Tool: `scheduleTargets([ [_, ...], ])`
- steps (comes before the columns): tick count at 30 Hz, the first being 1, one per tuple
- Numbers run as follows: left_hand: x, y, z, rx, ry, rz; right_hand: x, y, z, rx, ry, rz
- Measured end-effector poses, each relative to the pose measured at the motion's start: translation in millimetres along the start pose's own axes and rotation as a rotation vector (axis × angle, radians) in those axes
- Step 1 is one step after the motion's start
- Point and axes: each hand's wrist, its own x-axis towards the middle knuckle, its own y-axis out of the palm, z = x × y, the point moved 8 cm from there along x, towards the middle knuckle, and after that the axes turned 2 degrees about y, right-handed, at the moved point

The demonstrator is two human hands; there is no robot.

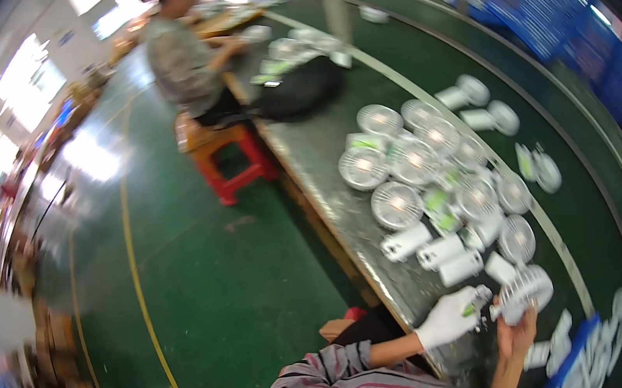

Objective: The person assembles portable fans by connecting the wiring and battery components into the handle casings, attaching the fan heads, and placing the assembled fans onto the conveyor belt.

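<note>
My left hand (447,319) wears a white glove and grips a small tool with a green part (476,302), its tip against a white handheld fan (524,291). My bare right hand (516,333) holds that fan from below, grille up, over the near end of the green bench (322,161). Just beyond the hands lie several more white fans (435,178) in a loose heap, some grille up, some on their sides with handles showing.
A green conveyor belt (589,220) runs along the right of the bench with a few fans on it. A blue crate (576,359) of white parts sits at lower right. Another person (186,53) sits on a red stool (231,153) farther along. Blue crates are stacked far right.
</note>
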Motion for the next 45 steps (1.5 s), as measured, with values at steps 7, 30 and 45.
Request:
scheduleTargets([
  [7,-13.8,41.1,-3.6,-0.628,-0.562,0.346,18.8,-2.4,18.0,-0.321,0.0,-0.391],
  [30,-14.3,62.3,12.9,-0.65,-0.637,0.464,9.7,-31.8,17.3,-0.54,0.096,-0.474],
  [45,-0.6,53.8,12.9,-0.491,-0.536,0.353,10.8,3.0,28.3,-0.86,0.044,-0.403],
])
